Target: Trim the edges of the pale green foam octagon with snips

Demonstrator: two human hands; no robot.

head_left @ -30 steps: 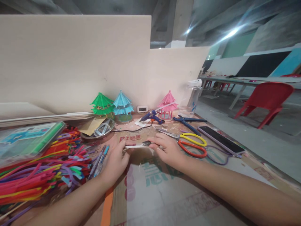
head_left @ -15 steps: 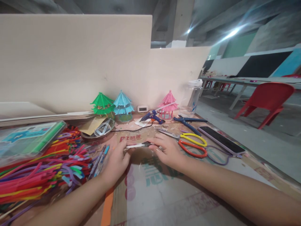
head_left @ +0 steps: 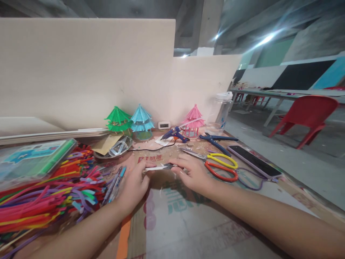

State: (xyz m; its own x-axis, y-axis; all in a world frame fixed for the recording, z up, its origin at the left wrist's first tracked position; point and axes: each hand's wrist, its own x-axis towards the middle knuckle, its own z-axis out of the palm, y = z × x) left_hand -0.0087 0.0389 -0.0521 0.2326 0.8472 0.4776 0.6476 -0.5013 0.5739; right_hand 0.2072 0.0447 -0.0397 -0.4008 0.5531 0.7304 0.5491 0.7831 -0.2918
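My left hand (head_left: 138, 180) pinches one end of a thin white strip (head_left: 155, 168), which points to the right. My right hand (head_left: 192, 171) is closed on a small dark pointed tool (head_left: 169, 166) that looks like a knife blade; its handle is hidden in the fingers. The dark tip meets the strip's right end between the two hands. Just beyond my right hand lie scissors (head_left: 222, 160) with one yellow and one red handle. Several pens (head_left: 115, 185) rest beside my left hand.
Green (head_left: 118, 117), blue (head_left: 142, 120) and pink (head_left: 194, 117) paper pavilions stand at the back. Near them are a glue gun (head_left: 172, 133), blue pliers (head_left: 217, 140) and a water bottle (head_left: 222, 109). A phone (head_left: 253, 161) lies right; pipe cleaners (head_left: 40, 205) and a plastic box (head_left: 35, 162) fill the left.
The dark tip has shifted slightly along the strip, and a small sliver now sticks up at the contact. Both hands stay nearly in place.
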